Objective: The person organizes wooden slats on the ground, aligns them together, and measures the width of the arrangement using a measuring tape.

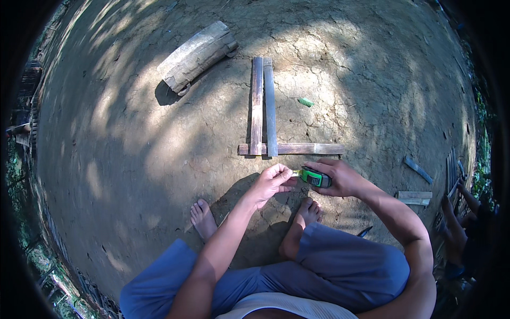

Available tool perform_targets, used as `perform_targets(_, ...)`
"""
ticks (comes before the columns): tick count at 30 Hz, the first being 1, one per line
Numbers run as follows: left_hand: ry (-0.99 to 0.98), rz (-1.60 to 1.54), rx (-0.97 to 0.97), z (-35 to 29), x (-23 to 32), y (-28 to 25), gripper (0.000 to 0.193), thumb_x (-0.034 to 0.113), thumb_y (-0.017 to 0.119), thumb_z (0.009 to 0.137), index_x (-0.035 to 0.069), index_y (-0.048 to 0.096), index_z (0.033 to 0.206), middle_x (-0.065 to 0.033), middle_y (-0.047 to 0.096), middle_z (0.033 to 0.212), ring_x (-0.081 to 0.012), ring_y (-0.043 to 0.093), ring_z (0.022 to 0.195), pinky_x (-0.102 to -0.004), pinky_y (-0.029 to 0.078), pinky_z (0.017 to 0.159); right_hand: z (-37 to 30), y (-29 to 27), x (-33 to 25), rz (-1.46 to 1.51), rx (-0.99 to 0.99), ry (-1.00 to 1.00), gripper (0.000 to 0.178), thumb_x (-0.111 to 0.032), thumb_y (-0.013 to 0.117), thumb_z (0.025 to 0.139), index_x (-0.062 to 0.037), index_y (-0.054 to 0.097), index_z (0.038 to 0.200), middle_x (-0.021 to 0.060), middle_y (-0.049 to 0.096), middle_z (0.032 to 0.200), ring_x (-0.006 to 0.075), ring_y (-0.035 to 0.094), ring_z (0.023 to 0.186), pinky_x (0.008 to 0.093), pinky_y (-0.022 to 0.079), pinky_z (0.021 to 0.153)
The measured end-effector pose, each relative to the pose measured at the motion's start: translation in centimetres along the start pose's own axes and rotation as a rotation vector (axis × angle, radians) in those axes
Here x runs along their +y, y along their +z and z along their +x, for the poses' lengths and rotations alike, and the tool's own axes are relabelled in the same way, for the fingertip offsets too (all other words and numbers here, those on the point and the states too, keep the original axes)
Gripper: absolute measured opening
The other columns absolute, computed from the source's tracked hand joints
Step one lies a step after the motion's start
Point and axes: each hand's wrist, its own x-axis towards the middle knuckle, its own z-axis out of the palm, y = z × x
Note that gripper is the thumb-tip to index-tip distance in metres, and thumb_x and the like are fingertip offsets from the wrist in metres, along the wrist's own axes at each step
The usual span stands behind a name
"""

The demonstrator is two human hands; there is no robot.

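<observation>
My right hand is wrapped round a green and black tape measure in front of my knees. The thumb and fingers of my left hand pinch the end of its yellowish blade, of which only a short length shows. Just beyond my hands, a brown wooden slat lies crosswise on the ground. Two more slats point away from me with their near ends on it: a brown one on the left and a grey one close beside it on the right.
A thick split log rests on the cracked earth at the far left. A green leaf lies right of the slats. Short wood pieces and a grey strip lie to the right. A dark pen-like object is beside my right knee. Another person sits at the right edge.
</observation>
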Motion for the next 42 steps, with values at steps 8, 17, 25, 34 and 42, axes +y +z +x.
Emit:
perform_targets(8,0.025,0.313,0.253,-2.4,3.8,-6.0,0.016,0.019,0.065,0.101,0.006,0.061,0.109,-0.0041,0.068,0.096,-0.0107,0.065,0.091,-0.0265,0.052,0.081,-1.6,-0.7,3.1,-0.074,-0.017,0.142,0.079,-0.036,0.079,0.077,-0.0176,0.049,0.148,0.0142,0.065,0.114,0.0402,0.066,0.099,0.0493,0.055,0.086)
perform_targets(17,0.066,0.597,0.085,2.1,-2.1,1.1,0.014,0.004,0.075,0.091,0.000,0.068,0.103,-0.0017,0.069,0.087,-0.0057,0.062,0.076,-0.0212,0.050,0.066,-7.9,4.7,4.6,-0.059,0.085,0.110,0.082,-0.040,0.084,0.073,-0.0063,0.050,0.139,0.0149,0.053,0.125,0.0360,0.054,0.117,0.0460,0.051,0.097)
perform_targets(25,0.113,0.880,-0.059,5.5,-3.6,7.4,0.023,0.009,0.074,0.091,0.001,0.070,0.111,-0.0014,0.069,0.085,-0.0068,0.062,0.077,-0.0231,0.052,0.068,-16.3,7.3,4.2,-0.243,0.227,0.396,0.071,-0.037,0.086,0.069,-0.0073,0.060,0.128,0.0113,0.058,0.121,0.0307,0.056,0.118,0.0422,0.048,0.099)
perform_targets(34,0.100,0.968,-0.152,8.4,-3.3,9.2,0.024,0.012,0.075,0.091,0.001,0.069,0.112,-0.0007,0.069,0.086,-0.0069,0.061,0.076,-0.0235,0.051,0.067,-30.2,6.8,13.8,-0.131,1.009,1.423,0.071,-0.058,0.071,0.087,-0.0047,0.056,0.131,0.0187,0.061,0.122,0.0378,0.060,0.115,0.0472,0.049,0.099)
perform_targets(42,0.120,0.973,-0.156,7.8,-3.8,9.6,0.026,0.016,0.075,0.092,0.001,0.069,0.112,-0.0013,0.069,0.086,-0.0077,0.062,0.076,-0.0238,0.051,0.067,-35.3,5.4,21.1,0.302,1.188,1.940,0.077,-0.036,0.084,0.075,0.0055,0.050,0.130,0.0221,0.068,0.114,0.0332,0.068,0.095,0.0414,0.055,0.077)
